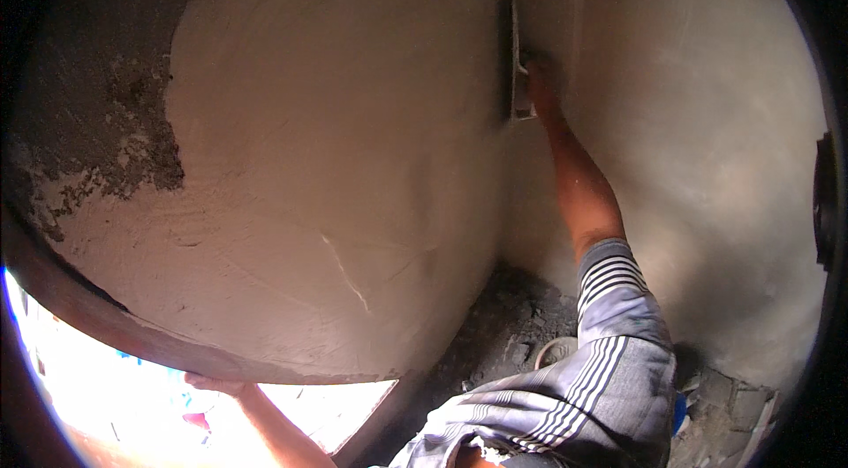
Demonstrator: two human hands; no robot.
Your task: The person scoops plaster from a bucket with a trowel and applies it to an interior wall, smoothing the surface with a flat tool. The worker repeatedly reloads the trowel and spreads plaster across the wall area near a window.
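Note:
My right hand (541, 83) is closed round the handle of a plastering trowel (515, 35). The trowel's long flat blade stands nearly upright, seen almost edge-on, by the inner corner where two walls meet. Its blade lies at the smooth, damp plastered wall (353, 114); exact contact is hard to judge in the shadow. Low on the left, my left hand (219, 385) holds the wall's bottom edge beside a bright opening. Part of it laps over the edge, and its other fingers are hidden or washed out by glare.
A darker, rough patch (115, 70) covers the wall's upper left. The adjoining wall (724, 185) rises on the right. Below lie dark rubble (521, 309) and a round rim (556, 351), partly behind my sleeve. Broken blocks (749, 406) and a blue object (679, 413) are at lower right.

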